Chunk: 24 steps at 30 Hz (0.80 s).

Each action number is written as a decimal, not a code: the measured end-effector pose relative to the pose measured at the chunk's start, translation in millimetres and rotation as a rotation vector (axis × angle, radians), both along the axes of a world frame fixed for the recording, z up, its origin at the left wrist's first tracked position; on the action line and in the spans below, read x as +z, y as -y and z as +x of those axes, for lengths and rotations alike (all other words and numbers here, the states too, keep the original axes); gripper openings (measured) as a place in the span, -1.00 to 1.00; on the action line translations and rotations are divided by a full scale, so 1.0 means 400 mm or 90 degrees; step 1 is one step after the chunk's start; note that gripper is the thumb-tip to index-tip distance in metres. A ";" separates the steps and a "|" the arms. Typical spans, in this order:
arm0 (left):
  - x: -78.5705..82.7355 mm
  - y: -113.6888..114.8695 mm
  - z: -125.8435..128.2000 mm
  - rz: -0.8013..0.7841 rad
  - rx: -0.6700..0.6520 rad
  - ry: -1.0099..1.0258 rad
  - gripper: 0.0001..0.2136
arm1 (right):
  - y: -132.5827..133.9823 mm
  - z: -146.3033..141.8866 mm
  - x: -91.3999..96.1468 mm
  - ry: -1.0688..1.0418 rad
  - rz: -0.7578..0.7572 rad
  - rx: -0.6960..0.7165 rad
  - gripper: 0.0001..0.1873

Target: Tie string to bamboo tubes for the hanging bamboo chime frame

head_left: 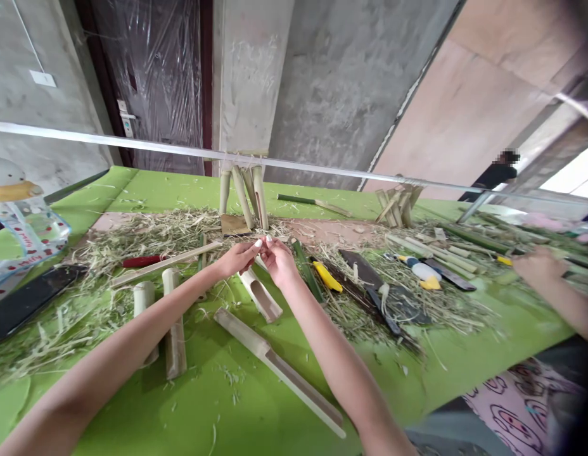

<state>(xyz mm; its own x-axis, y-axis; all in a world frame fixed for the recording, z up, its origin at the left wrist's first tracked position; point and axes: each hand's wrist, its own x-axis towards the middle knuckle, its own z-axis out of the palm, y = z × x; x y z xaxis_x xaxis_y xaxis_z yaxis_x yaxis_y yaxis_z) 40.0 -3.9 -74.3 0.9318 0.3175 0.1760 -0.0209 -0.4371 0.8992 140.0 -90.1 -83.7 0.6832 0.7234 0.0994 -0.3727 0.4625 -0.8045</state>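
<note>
While the person bends over the green counter (180,405), the left hand (237,258) and the right hand (279,263) meet in the middle of it. Both hands are nearly shut, with the fingers bent in and the fingertips (262,243) close together, as if they pinch something. If they do hold a thing, it is too thin to see, so I cannot tell what it is.

Just below the hands, a cut bamboo tube (260,294) lies on the counter, with one side scooped out. Bamboo like this should feel light and stiff, but its cut edges may be sharp, and the thin parts may split. The round, whole end looks like the best place to hold it, not the thin open lip.

A long bamboo strip (275,367) lies on the near side, and a short bamboo post (174,323) lies to the left. Dry bamboo shavings (146,237) are spread around. A yellow knife (327,277) lies to the right of the hands. Far off to the right, another person's hand (538,266) is over a pile of bamboo sticks (455,256).
</note>
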 end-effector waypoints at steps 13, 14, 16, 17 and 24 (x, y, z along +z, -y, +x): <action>0.013 0.020 -0.011 0.136 -0.042 0.003 -0.65 | 0.008 0.023 0.005 -0.058 0.031 0.109 -0.95; 0.013 0.020 -0.011 0.144 -0.040 0.008 -0.65 | 0.009 0.024 0.006 -0.056 0.044 0.119 -0.94; 0.013 0.021 -0.010 0.157 -0.037 0.018 -0.65 | 0.012 0.026 0.009 -0.049 0.054 0.125 -0.92; 0.012 0.021 -0.010 0.160 -0.034 0.020 -0.65 | 0.013 0.027 0.010 -0.041 0.050 0.118 -0.92; 0.001 0.016 -0.008 0.151 -0.038 -0.009 -0.61 | 0.009 0.033 0.008 0.022 0.010 -0.022 -0.90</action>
